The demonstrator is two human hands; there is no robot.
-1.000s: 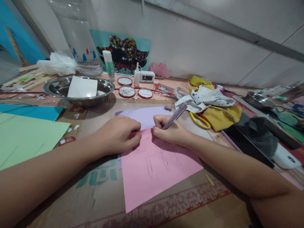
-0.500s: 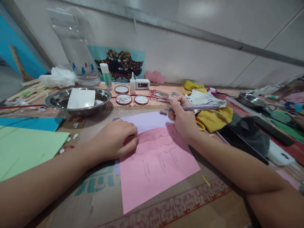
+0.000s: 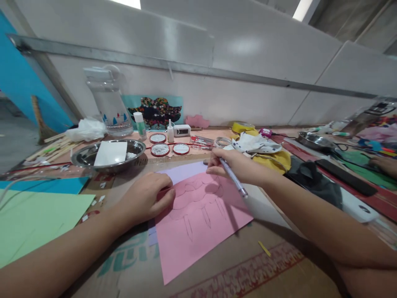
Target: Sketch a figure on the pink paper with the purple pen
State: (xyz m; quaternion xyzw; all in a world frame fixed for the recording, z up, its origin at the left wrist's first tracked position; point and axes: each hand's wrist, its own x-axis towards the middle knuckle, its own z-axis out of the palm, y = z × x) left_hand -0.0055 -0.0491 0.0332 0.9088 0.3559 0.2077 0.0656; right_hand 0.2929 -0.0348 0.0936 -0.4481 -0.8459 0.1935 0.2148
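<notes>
A pink sheet of paper [image 3: 201, 231] with pencil outlines lies on the cardboard-covered table, partly over a lilac sheet [image 3: 186, 170]. My left hand [image 3: 145, 200] rests curled on the pink sheet's left edge, fingers pressed down on it. My right hand [image 3: 238, 165] hovers above the sheet's upper right corner, closed around a translucent purple pen [image 3: 234, 179] whose free end points down and right over the paper.
A steel bowl [image 3: 89, 155] holding a white card stands at back left, near a clear jug [image 3: 108, 105], a glue stick [image 3: 140, 124] and round bead lids [image 3: 159, 150]. Green [image 3: 34, 217] and blue sheets lie left. Yellow cloth [image 3: 276, 159], a dark cloth and another person's hand [image 3: 384, 163] lie right.
My right hand lifted off the pink sheet, swung the pen round in its fingers, and now holds it above the sheet's corner. The view tilted upward. My left hand stayed put.
</notes>
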